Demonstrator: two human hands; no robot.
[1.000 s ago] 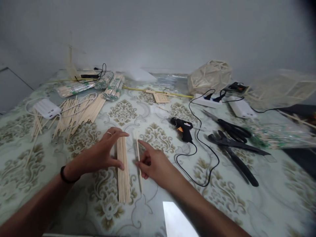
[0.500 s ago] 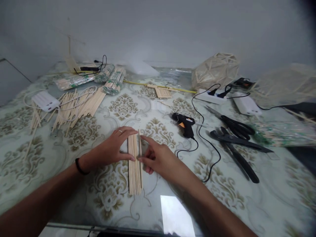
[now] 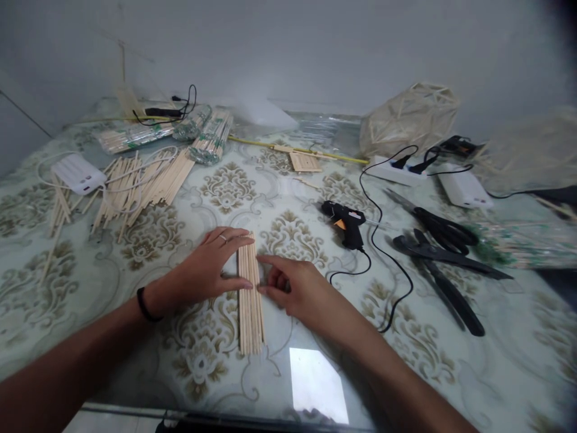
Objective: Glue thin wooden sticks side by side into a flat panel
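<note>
Several thin wooden sticks lie side by side as a flat row on the patterned table, pointing away from me. My left hand rests on the row from the left, thumb and fingers apart, with fingertips on top of the sticks. From the right, my right hand touches the row's right edge with index fingertip and thumb tip, the two held apart and its other fingers curled. No stick shows between those two tips. The rightmost stick now lies against the others, slightly offset toward me.
A black glue gun with its cord lies right of my hands. Scissors and a dark cutting tool are farther right. Loose sticks and wrapped stick bundles lie back left. A power strip sits back right.
The rightmost stick has moved left against the row, closing the gap. My right hand has shifted slightly and its fingertips now touch the row's edge. My left hand stays on the sticks.
</note>
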